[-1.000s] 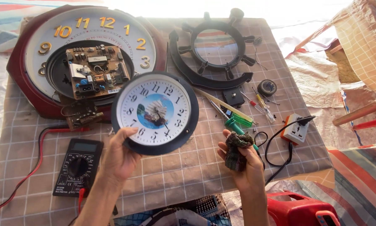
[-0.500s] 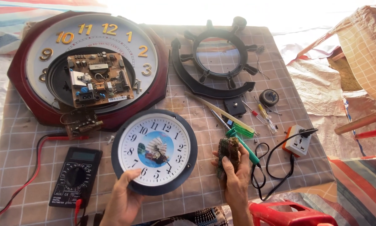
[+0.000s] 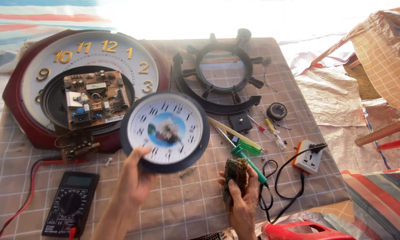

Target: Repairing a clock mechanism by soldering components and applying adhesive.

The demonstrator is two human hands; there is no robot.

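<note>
My left hand [image 3: 135,180] grips the lower rim of a small round wall clock [image 3: 165,131] with a dark frame and a white face with a ship picture, and holds it tilted above the checked mat [image 3: 173,209]. In my right hand [image 3: 240,195] is a dark, worn scouring pad [image 3: 235,174], held just right of the clock and low over the mat. A green-handled screwdriver [image 3: 249,162] lies beside that hand.
A large red clock [image 3: 26,115] with gold numerals carries a circuit board [image 3: 95,98] at upper left. A black wheel-shaped frame [image 3: 222,75] lies at the back. A multimeter [image 3: 71,202] with red lead, a power socket [image 3: 307,155], small tools and a red container [image 3: 298,231] surround the hands.
My left hand has lifted the small clock up and to the right, off the mat. The right hand with the pad stayed at about the same spot.
</note>
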